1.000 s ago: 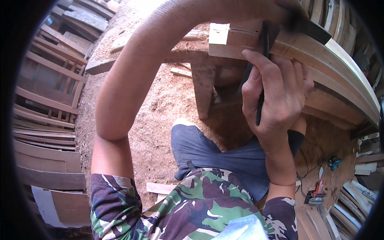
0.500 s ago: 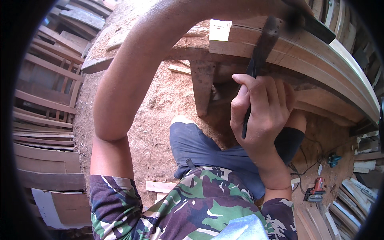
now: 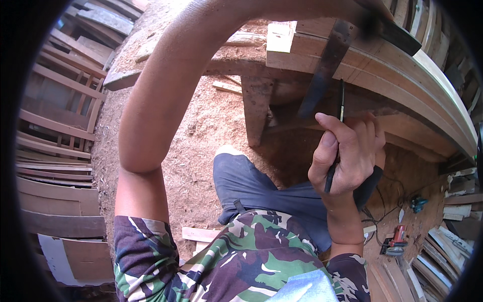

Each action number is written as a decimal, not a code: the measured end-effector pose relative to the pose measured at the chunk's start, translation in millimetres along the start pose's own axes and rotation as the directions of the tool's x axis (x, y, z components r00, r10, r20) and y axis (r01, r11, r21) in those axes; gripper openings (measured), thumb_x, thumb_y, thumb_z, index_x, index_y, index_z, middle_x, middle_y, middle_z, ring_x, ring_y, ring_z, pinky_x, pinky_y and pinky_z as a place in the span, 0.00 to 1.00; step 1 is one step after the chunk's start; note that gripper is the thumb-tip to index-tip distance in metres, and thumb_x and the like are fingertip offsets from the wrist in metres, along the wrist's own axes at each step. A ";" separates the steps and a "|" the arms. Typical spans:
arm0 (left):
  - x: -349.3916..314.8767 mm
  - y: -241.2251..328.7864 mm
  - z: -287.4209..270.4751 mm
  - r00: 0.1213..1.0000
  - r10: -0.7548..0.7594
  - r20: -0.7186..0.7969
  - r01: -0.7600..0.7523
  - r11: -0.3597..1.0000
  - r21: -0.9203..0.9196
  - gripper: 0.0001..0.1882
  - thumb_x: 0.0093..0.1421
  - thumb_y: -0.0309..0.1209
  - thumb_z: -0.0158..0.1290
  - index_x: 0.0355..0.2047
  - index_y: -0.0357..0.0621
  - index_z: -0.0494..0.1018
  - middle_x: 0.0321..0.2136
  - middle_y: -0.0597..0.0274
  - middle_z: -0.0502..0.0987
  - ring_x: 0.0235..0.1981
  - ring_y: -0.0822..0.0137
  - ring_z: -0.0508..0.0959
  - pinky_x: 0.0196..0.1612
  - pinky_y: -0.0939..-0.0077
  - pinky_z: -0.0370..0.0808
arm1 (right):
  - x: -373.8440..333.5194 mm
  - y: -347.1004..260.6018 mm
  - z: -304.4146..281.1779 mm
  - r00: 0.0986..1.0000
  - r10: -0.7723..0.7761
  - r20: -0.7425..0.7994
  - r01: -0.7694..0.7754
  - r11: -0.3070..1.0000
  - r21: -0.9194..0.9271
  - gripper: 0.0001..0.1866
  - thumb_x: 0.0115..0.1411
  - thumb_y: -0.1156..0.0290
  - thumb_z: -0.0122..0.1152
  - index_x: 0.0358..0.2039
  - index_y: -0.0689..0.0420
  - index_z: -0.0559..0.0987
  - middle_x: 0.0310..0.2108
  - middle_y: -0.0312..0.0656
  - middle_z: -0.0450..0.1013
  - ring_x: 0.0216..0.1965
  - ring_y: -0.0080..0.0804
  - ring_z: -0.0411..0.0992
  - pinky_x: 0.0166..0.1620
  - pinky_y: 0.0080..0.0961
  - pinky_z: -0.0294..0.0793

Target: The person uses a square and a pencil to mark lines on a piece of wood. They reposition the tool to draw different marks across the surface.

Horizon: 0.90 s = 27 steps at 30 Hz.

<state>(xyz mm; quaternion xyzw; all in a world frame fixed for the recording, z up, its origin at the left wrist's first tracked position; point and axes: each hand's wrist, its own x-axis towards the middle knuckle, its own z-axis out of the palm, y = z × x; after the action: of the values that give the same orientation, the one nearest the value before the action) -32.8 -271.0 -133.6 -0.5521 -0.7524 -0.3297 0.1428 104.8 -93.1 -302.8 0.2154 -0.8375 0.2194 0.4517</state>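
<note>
My right hand [image 3: 347, 151] is closed round a thin black pencil [image 3: 342, 100], its tip pointing up at the near edge of the wooden boards [image 3: 382, 68]. Across those boards lies a try square; its metal blade [image 3: 324, 70] sticks out past their near edge, left of the pencil. My left arm arches over from the left, and my left hand [image 3: 375, 11] is at the top, on the square's dark stock [image 3: 400, 38]. A dark blur and the picture's edge hide most of its fingers. Fine dark lines show on the boards near the blade.
A rough wooden bench [image 3: 231, 68] carries the boards. Wooden frames and panels [image 3: 60, 126] are stacked at the left. Sawdust covers the ground [image 3: 196, 131]. At lower right lie a red power tool [image 3: 399, 235], a teal one [image 3: 417, 203], cables and timber offcuts [image 3: 443, 251].
My right hand has moved right and slightly down with the pencil, away from the square's blade, and the pencil now stands more upright. My left arm and the square have barely moved.
</note>
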 end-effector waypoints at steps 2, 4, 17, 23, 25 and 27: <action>1.8 -10.5 10.5 0.998 0.003 -0.059 -0.001 0.999 0.039 0.17 0.65 0.30 0.65 0.53 0.45 0.89 0.44 0.52 0.89 0.41 0.61 0.87 0.50 0.66 0.85 | -0.8 2.6 1.4 1.000 -0.004 -0.013 0.004 1.000 0.003 0.14 0.60 0.76 0.61 0.45 0.56 0.88 0.29 0.42 0.72 0.32 0.42 0.72 0.61 0.50 0.70; 10.6 -20.0 10.1 0.999 -0.041 -0.025 0.042 0.999 0.016 0.17 0.65 0.31 0.66 0.53 0.45 0.89 0.45 0.52 0.89 0.43 0.61 0.88 0.53 0.66 0.86 | 2.2 -0.8 -2.9 1.000 0.001 0.009 -0.001 1.000 -0.019 0.11 0.68 0.75 0.58 0.45 0.57 0.87 0.30 0.42 0.74 0.33 0.42 0.74 0.64 0.50 0.70; 5.0 0.6 -10.8 0.993 -0.101 0.055 0.105 0.993 -0.062 0.16 0.66 0.32 0.67 0.53 0.45 0.88 0.47 0.51 0.90 0.45 0.61 0.90 0.54 0.68 0.86 | 0.5 6.9 -2.8 0.999 -0.013 -0.045 0.013 1.000 -0.002 0.15 0.57 0.75 0.63 0.45 0.55 0.88 0.28 0.41 0.71 0.31 0.40 0.72 0.64 0.51 0.68; 3.8 -4.8 -9.3 0.996 -0.081 0.042 0.086 0.989 -0.118 0.17 0.65 0.32 0.67 0.53 0.44 0.88 0.46 0.50 0.90 0.45 0.61 0.90 0.54 0.68 0.86 | 10.4 -4.1 -7.1 1.000 -0.024 -0.001 0.024 1.000 -0.014 0.11 0.67 0.74 0.59 0.44 0.57 0.88 0.29 0.41 0.73 0.31 0.39 0.73 0.65 0.54 0.70; 3.1 -5.0 -9.2 0.996 -0.075 0.047 0.081 0.987 -0.137 0.17 0.65 0.33 0.67 0.53 0.44 0.89 0.46 0.50 0.90 0.45 0.61 0.89 0.54 0.67 0.86 | 12.3 -4.9 -7.8 0.999 -0.030 0.010 0.030 0.999 -0.013 0.11 0.67 0.74 0.58 0.45 0.57 0.88 0.29 0.40 0.73 0.30 0.39 0.72 0.65 0.54 0.70; 2.7 -1.7 -10.6 0.994 -0.093 0.057 0.100 0.987 -0.129 0.17 0.65 0.34 0.67 0.53 0.44 0.89 0.46 0.50 0.90 0.45 0.61 0.89 0.55 0.67 0.85 | 12.4 -5.3 -6.4 0.999 -0.037 0.003 0.037 0.999 -0.006 0.11 0.67 0.74 0.58 0.45 0.57 0.88 0.28 0.40 0.72 0.30 0.38 0.72 0.65 0.54 0.70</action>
<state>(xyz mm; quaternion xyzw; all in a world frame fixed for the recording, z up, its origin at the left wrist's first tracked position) -36.9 -276.3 -124.8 -0.5314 -0.7583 -0.3709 0.0708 105.8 -95.8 -288.2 0.2300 -0.8347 0.2080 0.4551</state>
